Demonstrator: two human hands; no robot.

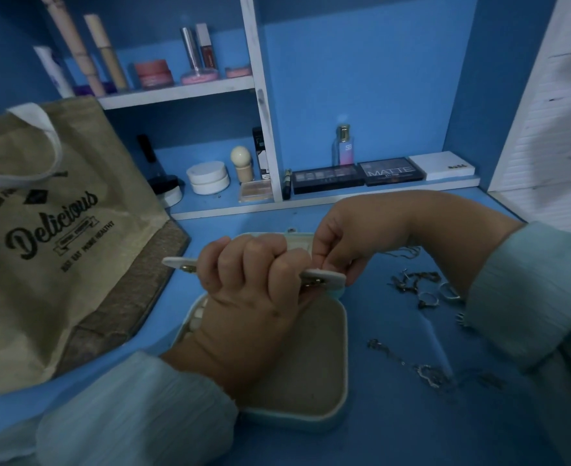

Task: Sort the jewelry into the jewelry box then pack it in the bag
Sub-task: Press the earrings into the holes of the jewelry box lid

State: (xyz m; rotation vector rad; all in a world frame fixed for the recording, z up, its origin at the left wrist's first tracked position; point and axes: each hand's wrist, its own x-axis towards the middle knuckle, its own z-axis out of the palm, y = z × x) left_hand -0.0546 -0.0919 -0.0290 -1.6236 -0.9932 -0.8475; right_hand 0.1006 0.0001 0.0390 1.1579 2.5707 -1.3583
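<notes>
A white flap (176, 263), fitted with small gold clasps, is gripped across its middle by the left hand (250, 280), whose fingers are curled tightly round it. The flap's right end is pinched by the fingertips of the right hand (341, 243), so the two hands are touching over it. Directly beneath both grips lies the open jewelry box (314, 368), its beige lining exposed below the left wrist and its raised lid seen just behind the knuckles. The loose jewelry (422, 287), rings and chains, is scattered on the blue desk (395, 432) under and beside the right forearm, apart from the box. The burlap bag (52, 230), printed "Delicious", is stood to the left of the left hand, well clear of it.
</notes>
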